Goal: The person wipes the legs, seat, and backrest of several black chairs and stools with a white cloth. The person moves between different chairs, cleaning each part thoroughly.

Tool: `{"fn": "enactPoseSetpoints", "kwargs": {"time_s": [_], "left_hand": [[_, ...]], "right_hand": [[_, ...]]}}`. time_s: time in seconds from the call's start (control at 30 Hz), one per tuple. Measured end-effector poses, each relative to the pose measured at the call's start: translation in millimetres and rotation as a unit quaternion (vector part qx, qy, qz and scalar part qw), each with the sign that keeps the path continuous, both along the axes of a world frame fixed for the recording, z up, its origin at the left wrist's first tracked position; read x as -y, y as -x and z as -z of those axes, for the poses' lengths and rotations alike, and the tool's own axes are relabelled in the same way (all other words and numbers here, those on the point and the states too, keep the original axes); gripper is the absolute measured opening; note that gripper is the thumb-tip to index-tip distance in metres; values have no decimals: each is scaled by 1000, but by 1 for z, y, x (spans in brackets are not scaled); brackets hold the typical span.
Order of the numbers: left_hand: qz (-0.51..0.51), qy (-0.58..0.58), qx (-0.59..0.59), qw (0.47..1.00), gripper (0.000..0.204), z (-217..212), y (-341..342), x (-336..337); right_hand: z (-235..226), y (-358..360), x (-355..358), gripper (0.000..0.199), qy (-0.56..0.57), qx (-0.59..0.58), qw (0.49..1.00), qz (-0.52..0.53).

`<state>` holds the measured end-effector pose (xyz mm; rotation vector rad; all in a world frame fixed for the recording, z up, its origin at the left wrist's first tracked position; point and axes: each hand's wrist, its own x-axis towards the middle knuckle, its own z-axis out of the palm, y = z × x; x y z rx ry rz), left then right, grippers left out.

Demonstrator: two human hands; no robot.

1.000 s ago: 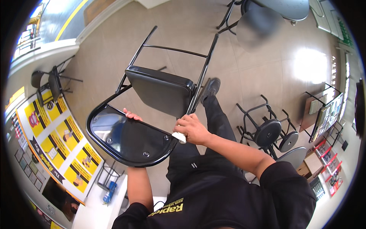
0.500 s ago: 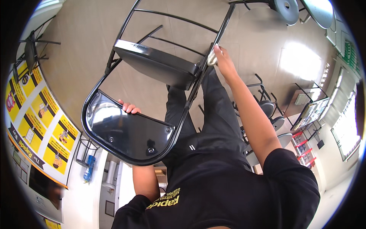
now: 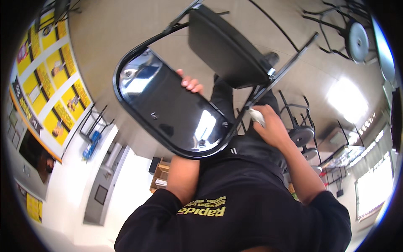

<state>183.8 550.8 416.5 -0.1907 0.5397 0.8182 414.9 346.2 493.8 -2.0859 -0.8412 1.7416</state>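
Observation:
A black metal folding chair (image 3: 176, 111) is held up, tilted, before my body, its glossy rounded backrest towards me. Its dark padded seat (image 3: 226, 48) juts out beyond the backrest. My left hand (image 3: 192, 83) grips the backrest; only its fingertips show over the far edge, and the rest is hidden behind the panel. At the chair's right side tube, my right hand (image 3: 272, 128) is closed on a crumpled white cloth (image 3: 257, 117), which lies against the tube.
Several round-seated stools (image 3: 302, 136) stand to the right, and another stool (image 3: 357, 40) is at the far right. At the left are a yellow poster board (image 3: 52, 84), a dark metal stand (image 3: 94, 126) and a blue object (image 3: 91, 147). A wooden shelf (image 3: 160, 176) is behind my left arm.
The chair has turned and shifted right, its backrest now more slanted. My right hand has come down along the side tube with the cloth, closer to my body. My left hand keeps its hold.

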Motion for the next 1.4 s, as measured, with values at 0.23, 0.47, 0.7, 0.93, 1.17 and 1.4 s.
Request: {"fn": "enactPoseSetpoints", "kwargs": {"time_s": [0.23,0.47,0.7,0.93,1.17,1.4], "left_hand": [[9,26,101,994,50,40,28,28],[60,18,75,995,59,11,32,9],[26,124,-221,967,60,-29,37,30],[142,-194,-358,902,75,-97,92,12],[204,-210,-506,811,71,-77,97,-4],[80,-138,-408,899,70,-100,106,-25]], "right_hand": [[-24,95,-71,76,-320,-83,923,-195],[35,134,-194,49,-537,-19,838,-100],[53,150,-274,23,-446,101,888,50],[47,156,-241,38,-320,137,936,52],[55,131,-248,50,-296,41,954,-12],[3,104,-256,48,-219,-177,947,156]]}}
